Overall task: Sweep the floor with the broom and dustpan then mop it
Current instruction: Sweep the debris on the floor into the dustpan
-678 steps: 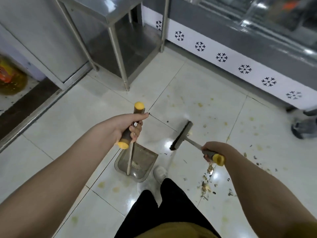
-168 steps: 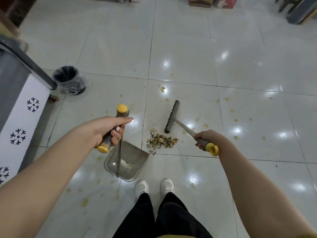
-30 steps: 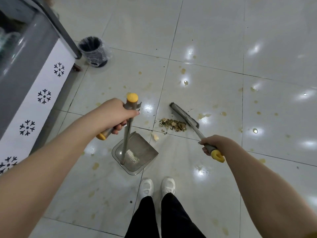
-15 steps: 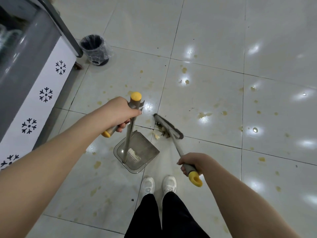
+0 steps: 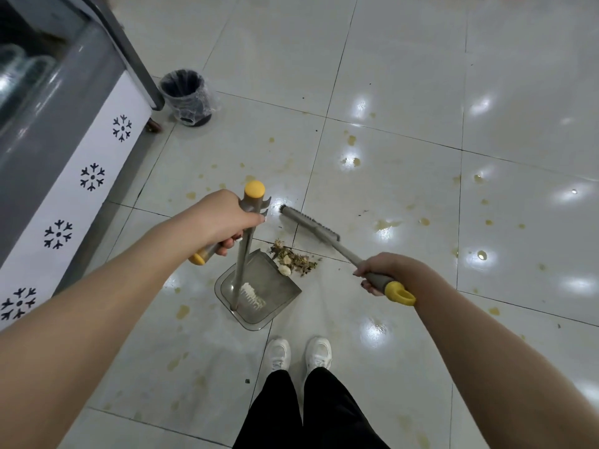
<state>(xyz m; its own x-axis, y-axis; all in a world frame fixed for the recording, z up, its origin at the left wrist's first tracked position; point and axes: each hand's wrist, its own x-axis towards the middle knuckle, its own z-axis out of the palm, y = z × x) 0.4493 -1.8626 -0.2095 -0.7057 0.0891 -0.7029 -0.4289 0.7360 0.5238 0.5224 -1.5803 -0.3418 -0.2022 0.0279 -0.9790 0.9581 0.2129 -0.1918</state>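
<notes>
Two white shoes (image 5: pixel 301 353) nearest. Left hand (image 5: pixel 223 222) is clenched round the dustpan (image 5: pixel 278 283) grip, with the pan on the floor below those fingers. Right hand (image 5: pixel 384 270) is wrapped round the broom (image 5: pixel 309 223) handle just short of its yellow end (good lever point). Both tools look light and stiff, and the grips are unlikely to slip. One debris pile (image 5: pixel 293 259) lies at the pan lip, ahead of the right fingers. One bin (image 5: pixel 186 97) is farthest. One broom, one dustpan, no mop visible.

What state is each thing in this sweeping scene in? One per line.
Floor: spotted with yellowish stains.
Dustpan: on the floor, handle roughly upright.
Debris pile: on the floor at the dustpan's lip.
Broom: head beyond the debris pile.
Left hand: grips dustpan handle.
Right hand: grips broom handle.
Bin: upright, lined, open.
</notes>
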